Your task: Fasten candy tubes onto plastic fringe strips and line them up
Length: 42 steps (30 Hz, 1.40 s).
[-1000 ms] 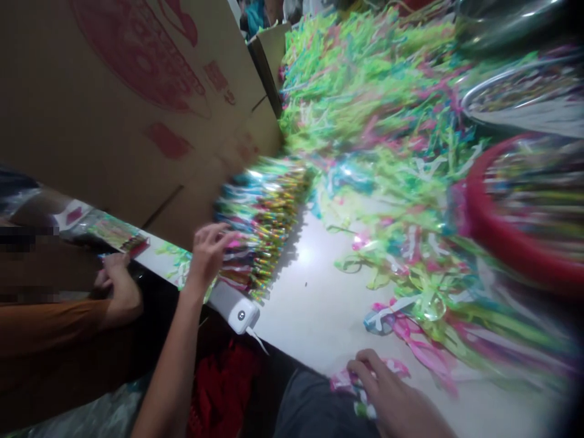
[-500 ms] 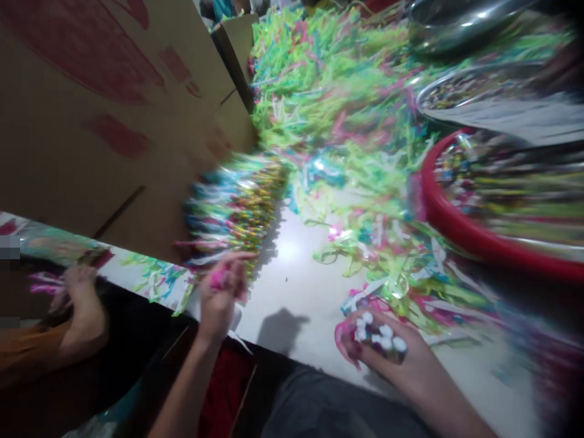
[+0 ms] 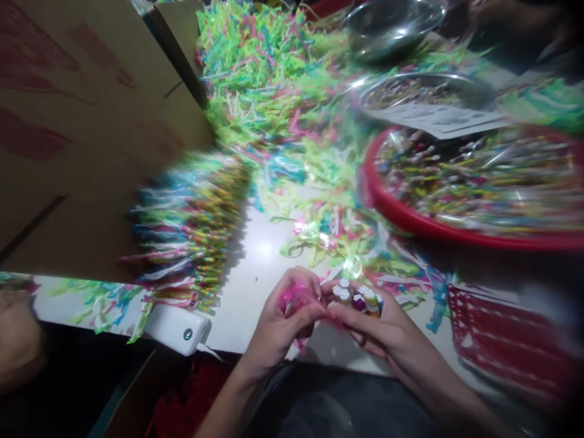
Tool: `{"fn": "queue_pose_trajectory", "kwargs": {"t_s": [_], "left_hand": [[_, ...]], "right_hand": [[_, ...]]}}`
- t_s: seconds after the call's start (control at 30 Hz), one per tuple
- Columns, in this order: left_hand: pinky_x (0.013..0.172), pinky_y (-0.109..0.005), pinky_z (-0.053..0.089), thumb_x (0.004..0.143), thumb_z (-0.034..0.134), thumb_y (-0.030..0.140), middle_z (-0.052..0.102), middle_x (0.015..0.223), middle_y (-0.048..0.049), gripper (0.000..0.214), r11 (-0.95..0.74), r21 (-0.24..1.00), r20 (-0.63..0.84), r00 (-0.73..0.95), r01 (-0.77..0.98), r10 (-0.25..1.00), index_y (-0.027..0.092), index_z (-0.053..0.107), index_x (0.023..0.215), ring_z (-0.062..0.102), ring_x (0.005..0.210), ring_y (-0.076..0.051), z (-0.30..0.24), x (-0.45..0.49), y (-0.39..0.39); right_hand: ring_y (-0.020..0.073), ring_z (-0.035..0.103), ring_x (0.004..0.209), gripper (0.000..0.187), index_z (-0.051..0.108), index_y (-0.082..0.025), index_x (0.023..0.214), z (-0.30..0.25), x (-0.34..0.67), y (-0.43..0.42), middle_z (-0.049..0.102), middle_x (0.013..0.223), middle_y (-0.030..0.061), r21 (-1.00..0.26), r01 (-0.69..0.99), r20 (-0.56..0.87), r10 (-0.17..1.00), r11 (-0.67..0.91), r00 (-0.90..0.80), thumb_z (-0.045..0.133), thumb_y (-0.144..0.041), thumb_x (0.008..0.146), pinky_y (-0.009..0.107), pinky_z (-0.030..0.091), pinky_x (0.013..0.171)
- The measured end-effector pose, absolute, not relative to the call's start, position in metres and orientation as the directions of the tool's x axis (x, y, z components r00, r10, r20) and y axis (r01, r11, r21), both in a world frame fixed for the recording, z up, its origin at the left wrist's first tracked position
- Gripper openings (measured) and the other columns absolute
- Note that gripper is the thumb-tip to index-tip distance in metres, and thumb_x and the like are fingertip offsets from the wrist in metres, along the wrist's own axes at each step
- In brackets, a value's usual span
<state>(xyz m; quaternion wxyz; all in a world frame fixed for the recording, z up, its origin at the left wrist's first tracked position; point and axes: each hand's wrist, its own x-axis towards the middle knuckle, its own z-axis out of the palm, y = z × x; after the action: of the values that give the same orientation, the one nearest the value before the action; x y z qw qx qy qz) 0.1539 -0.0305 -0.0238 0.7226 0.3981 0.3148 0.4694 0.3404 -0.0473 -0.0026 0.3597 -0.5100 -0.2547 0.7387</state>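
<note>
My left hand (image 3: 285,319) pinches a bright pink plastic ribbon (image 3: 296,297) close to the front table edge. My right hand (image 3: 381,328) holds a small bunch of white-capped coloured tubes (image 3: 358,298) between its fingers. The two hands meet, with the ribbon almost touching the bunch. A long row of ribboned, multicoloured sticks (image 3: 194,234) lies on the white table (image 3: 260,261) to the left of my hands. Loose green and pink plastic strips (image 3: 328,240) lie just beyond them.
A large heap of strips (image 3: 260,79) rises at the back. A red basin (image 3: 387,207) full of sticks, a metal tray (image 3: 424,91), a metal bowl (image 3: 392,30) and a red plastic basket (image 3: 502,340) stand right. A cardboard box (image 3: 82,121), white power bank (image 3: 176,328) and a co-worker's hand (image 3: 16,340) are left.
My hands have come together in front of me, the left bringing the pink ribbon to the tubes in the right. The view has swung, showing more of the red basin.
</note>
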Motion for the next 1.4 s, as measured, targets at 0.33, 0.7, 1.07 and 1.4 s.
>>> {"fn": "queue_pose_trajectory", "kwargs": {"t_s": [0.33, 0.7, 1.07, 1.4], "left_hand": [[0.033, -0.010, 0.035, 0.088, 0.081, 0.043, 0.061, 0.093, 0.0065, 0.036, 0.001, 0.842, -0.051, -0.078, -0.540, 0.996, 0.024, 0.050, 0.095, 0.042, 0.036, 0.002, -0.010, 0.173, -0.037], [0.042, -0.011, 0.038, 0.091, 0.079, 0.029, 0.059, 0.100, 0.0028, 0.019, 0.048, 0.908, -0.059, -0.012, -0.417, 0.998, 0.021, 0.062, 0.091, 0.046, 0.052, 0.001, -0.030, 0.179, -0.052], [0.068, -0.017, 0.057, 0.089, 0.076, 0.006, 0.063, 0.097, -0.0007, 0.021, -0.305, 0.931, 0.313, 0.012, -0.199, 0.950, 0.023, 0.067, 0.098, 0.065, 0.083, -0.010, -0.030, 0.172, -0.054], [0.079, -0.030, 0.061, 0.085, 0.081, 0.009, 0.073, 0.098, -0.0072, 0.018, -0.379, 0.924, 0.381, 0.157, -0.039, 0.911, 0.021, 0.072, 0.095, 0.073, 0.090, -0.020, -0.026, 0.159, -0.055]], "right_hand": [[0.0070, 0.054, 0.056, 0.034, 0.076, -0.024, 0.115, 0.011, 0.335, -0.064, 0.075, 0.083, 0.0004, -0.903, -0.133, -0.402, 0.913, -0.409, -0.074, 0.076, -0.047, 0.090, 0.017, 0.040, 0.050], [0.0120, 0.072, 0.092, 0.039, 0.064, -0.032, 0.132, 0.020, 0.329, -0.071, 0.074, 0.101, -0.0021, -0.985, 0.063, -0.161, 0.987, -0.160, -0.017, 0.065, -0.023, 0.094, 0.017, 0.055, 0.084], [0.0083, 0.049, 0.057, 0.018, 0.066, -0.021, 0.101, 0.032, 0.328, -0.072, 0.055, 0.060, -0.0052, -0.951, -0.072, -0.308, 0.948, -0.302, 0.085, 0.070, -0.037, 0.094, 0.018, 0.045, 0.059], [0.0078, 0.044, 0.047, 0.042, 0.067, -0.019, 0.107, 0.036, 0.336, -0.068, 0.050, 0.047, -0.0084, -0.849, -0.206, -0.500, 0.866, -0.488, 0.009, 0.083, -0.049, 0.081, 0.020, 0.043, 0.053]]}}
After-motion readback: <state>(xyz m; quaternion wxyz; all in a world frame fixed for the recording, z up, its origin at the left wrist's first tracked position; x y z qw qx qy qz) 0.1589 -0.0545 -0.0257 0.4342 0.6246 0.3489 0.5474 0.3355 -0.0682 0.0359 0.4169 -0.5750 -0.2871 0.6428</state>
